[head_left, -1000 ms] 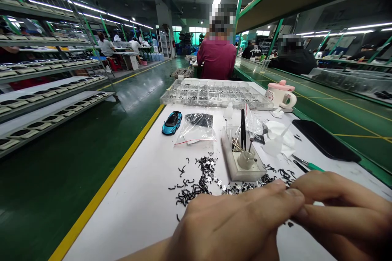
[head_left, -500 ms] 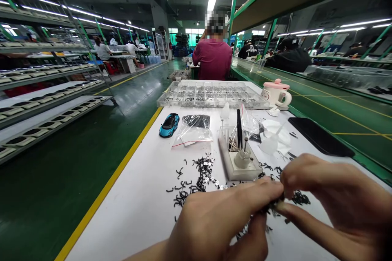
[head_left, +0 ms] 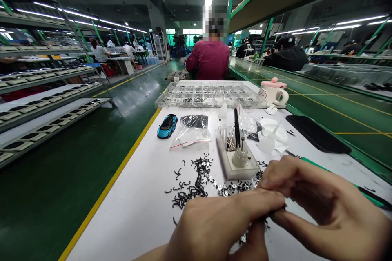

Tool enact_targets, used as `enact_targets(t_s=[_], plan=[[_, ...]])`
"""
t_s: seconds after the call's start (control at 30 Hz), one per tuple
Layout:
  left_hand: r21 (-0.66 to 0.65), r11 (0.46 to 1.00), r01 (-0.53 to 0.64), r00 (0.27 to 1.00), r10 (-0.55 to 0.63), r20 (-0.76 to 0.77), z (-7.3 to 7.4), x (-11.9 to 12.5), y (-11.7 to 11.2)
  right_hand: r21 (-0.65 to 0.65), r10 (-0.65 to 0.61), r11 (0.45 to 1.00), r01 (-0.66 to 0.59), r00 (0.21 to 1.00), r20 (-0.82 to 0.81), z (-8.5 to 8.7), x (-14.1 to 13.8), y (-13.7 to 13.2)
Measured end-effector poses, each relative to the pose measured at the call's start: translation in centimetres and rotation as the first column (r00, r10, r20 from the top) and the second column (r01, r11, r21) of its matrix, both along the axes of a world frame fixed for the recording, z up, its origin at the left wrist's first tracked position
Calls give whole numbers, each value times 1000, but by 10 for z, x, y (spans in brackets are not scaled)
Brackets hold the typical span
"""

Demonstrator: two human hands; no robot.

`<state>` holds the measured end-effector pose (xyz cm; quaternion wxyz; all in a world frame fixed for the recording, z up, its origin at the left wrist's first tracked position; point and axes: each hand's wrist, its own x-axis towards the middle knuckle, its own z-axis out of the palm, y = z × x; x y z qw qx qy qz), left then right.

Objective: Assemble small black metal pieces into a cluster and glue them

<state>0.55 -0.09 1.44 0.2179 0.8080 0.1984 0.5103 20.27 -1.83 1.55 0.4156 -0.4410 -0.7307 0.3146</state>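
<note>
My left hand (head_left: 226, 222) is closed in a pinch over the white tabletop (head_left: 128, 195), its fingertips against those of my right hand (head_left: 321, 204), which is also pinched. Between the two sets of fingertips a small dark piece shows only in part, too hidden to name. Below and beyond the hands lie many small black curved pieces (head_left: 186, 195) and small silvery metal pieces (head_left: 234, 189), in loose heaps. Just past the fingers stands a whitish holder (head_left: 234, 173) with a small glass jar (head_left: 240, 158), black tweezers (head_left: 237, 128) and thin sticks in it.
A clear compartment box (head_left: 211, 104) of tiny parts spans the table's far end, near a lidded mug (head_left: 272, 91). A blue toy car (head_left: 167, 126), a plastic bag (head_left: 192, 130), a black pad (head_left: 317, 133) and a green-handled tool (head_left: 321, 167) lie around. A person (head_left: 211, 59) sits ahead.
My right hand has shifted left and turned, its fingers now closer over the left fingertips. The green-handled tool has come into sight behind it. The view has moved slightly.
</note>
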Motion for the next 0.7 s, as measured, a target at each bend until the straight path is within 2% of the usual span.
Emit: enact_targets(t_s=[0.1, 0.2, 0.23, 0.3, 0.37, 0.43, 0.53, 0.6, 0.7], plan=[[2, 1000, 24, 999, -24, 44, -1, 1, 2, -64, -29, 998, 25, 998, -51, -2, -1, 2], [-141, 990, -32, 998, 39, 47, 0, 4, -1, -156, 42, 986, -55, 995, -88, -4, -2, 4], [-199, 980, -25, 998, 36, 53, 1, 6, -1, -178, 69, 980, -87, 992, -104, -4, -2, 5], [-328, 943, 61, 996, -34, 86, 2, 8, -2, -196, 90, 974, -117, 986, -144, -5, -2, 6], [-491, 860, 140, 988, -85, 132, 5, 9, -1, -209, 85, 970, -122, 981, -175, -7, -3, 6], [-629, 753, 191, 980, -109, 166, 7, 9, 0, -229, 74, 966, -121, 976, -204, -8, -3, 6], [-750, 617, 238, 971, -123, 207, 10, 9, 1, -260, 71, 956, -133, 969, -235, -10, -3, 6], [-789, 552, 270, 963, -136, 234, 11, 9, 2, -260, 69, 956, -133, 967, -243, -12, -3, 6], [-810, 509, 293, 956, -138, 259, 11, 8, 3, -224, 57, 968, -112, 970, -236, -12, -6, 5]])
